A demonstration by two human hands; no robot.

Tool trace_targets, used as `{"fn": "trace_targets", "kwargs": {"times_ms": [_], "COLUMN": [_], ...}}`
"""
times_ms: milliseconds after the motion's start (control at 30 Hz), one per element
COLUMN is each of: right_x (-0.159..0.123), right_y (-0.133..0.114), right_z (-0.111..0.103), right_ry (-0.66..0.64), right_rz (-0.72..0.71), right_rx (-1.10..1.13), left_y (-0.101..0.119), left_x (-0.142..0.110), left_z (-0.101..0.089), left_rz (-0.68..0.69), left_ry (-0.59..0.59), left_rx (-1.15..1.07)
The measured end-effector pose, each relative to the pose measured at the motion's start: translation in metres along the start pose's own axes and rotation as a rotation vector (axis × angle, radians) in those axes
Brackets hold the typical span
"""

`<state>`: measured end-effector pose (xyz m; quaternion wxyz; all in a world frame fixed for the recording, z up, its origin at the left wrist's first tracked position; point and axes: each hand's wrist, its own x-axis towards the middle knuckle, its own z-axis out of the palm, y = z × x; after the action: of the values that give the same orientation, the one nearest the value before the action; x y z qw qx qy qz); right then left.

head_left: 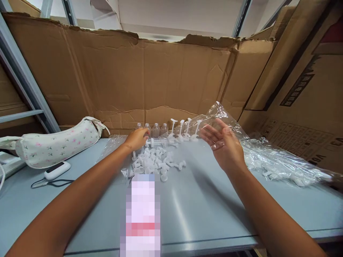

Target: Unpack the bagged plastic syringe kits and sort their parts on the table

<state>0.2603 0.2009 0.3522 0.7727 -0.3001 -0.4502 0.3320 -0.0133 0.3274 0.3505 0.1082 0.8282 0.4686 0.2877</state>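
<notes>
Matt white plastic fittings [151, 160] lie on a smooth, glossy metal desk [203, 217]. Rough brown cardboard [115, 78] rises behind; shiny clear plastic film [270, 157] sits alongside.

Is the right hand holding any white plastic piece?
No, the right hand is open with its palm up, and nothing is in it.

A floral pouch [57, 144] and white device [57, 170] lie left — cardboard [150, 75] behind.

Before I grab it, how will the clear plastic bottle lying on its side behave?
The clear plastic bottle looks empty, so it's probably light for its size. Lying on its side, its round, ribbed body would likely roll if pushed.
</notes>
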Motion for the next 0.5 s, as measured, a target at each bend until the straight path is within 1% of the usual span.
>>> {"fn": "trace_targets", "kwargs": {"times_ms": [67, 133, 167, 233, 267, 333, 433, 500], "right_x": [0.002, 0.005, 0.005, 0.006, 0.005, 0.001, -0.012, -0.023], "right_y": [0.001, 0.001, 0.001, -0.002, -0.003, -0.005, -0.003, 0.002], "right_z": [-0.001, -0.002, -0.002, -0.001, 0.0, 0.004, 0.015, 0.023], "right_ry": [-0.005, 0.008, 0.026, 0.058, 0.061, 0.024, -0.101, -0.208], "right_rz": [0.056, 0.089, 0.11, 0.199, 0.27, 0.436, 0.634, 0.705], "right_rx": [0.071, 0.133, 0.156, 0.179, 0.175, 0.142, 0.08, 0.066], "left_y": [0.013, 0.027, 0.035, 0.048, 0.054, 0.063, 0.071, 0.073], "left_x": [-0.008, -0.018, -0.024, -0.036, -0.042, -0.054, -0.071, -0.083], "left_z": [0.002, 0.003, 0.002, -0.003, -0.007, -0.014, -0.02, -0.018], "left_rz": [0.048, 0.079, 0.077, 0.006, -0.032, -0.064, -0.073, -0.079], "left_ry": [0.04, 0.049, 0.03, -0.052, -0.104, -0.237, -0.368, -0.419], "left_rx": [-0.106, -0.274, -0.481, -0.811, -0.936, -1.11, -1.223, -1.222]}}
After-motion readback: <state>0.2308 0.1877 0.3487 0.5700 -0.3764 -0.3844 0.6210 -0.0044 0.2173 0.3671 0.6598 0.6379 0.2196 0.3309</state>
